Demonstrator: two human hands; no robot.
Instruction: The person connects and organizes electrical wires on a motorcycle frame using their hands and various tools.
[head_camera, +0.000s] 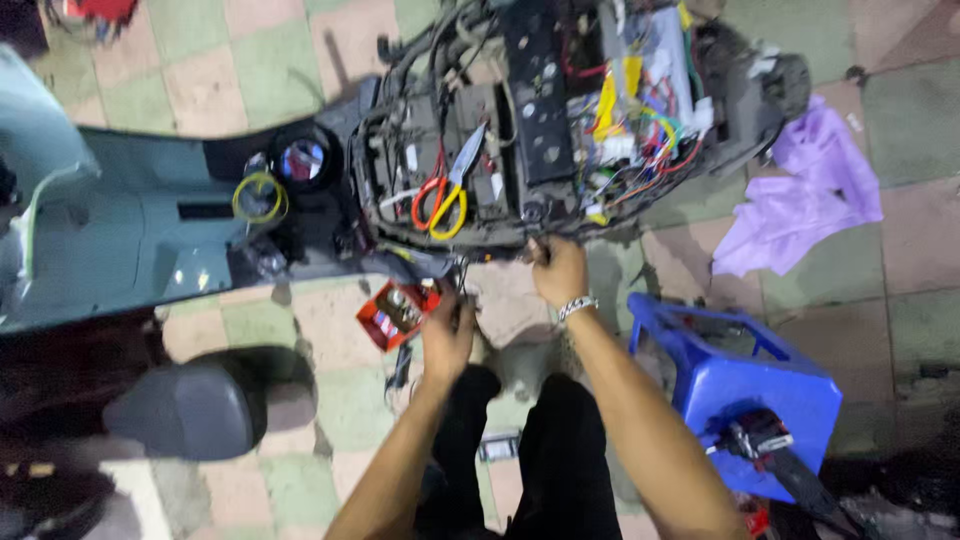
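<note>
Right now my right hand (558, 270) pinches something thin and dark, a wire or cable end as far as I can tell, at the lower rim of the open scooter frame (540, 140). The fingers are clenched on it, probably to keep it taut against the edge. My left hand (447, 335) sits lower and to the left, fingers curled around more of the dark wiring (462, 272) that hangs down from the frame; the blur keeps me from telling how firmly it grips.

Just left of my left fingers lies a small red box (397, 312) holding small parts, near enough to reach without shifting. Above my fingers, inside the frame, a pair of scissors (445, 190) with orange and yellow handles rests on the battery tray, parked where I can grab it. Farther up and to the right of my right fingers a tangle of coloured wires (640, 140) spills from the opened body.

Off to the right of my right forearm stands a blue plastic stool (745, 385), and beyond it a purple cloth (800, 195) lies crumpled on the tiled floor (250, 80). Far left of my left fingers stretches the pale green body panel (120, 230).
</note>
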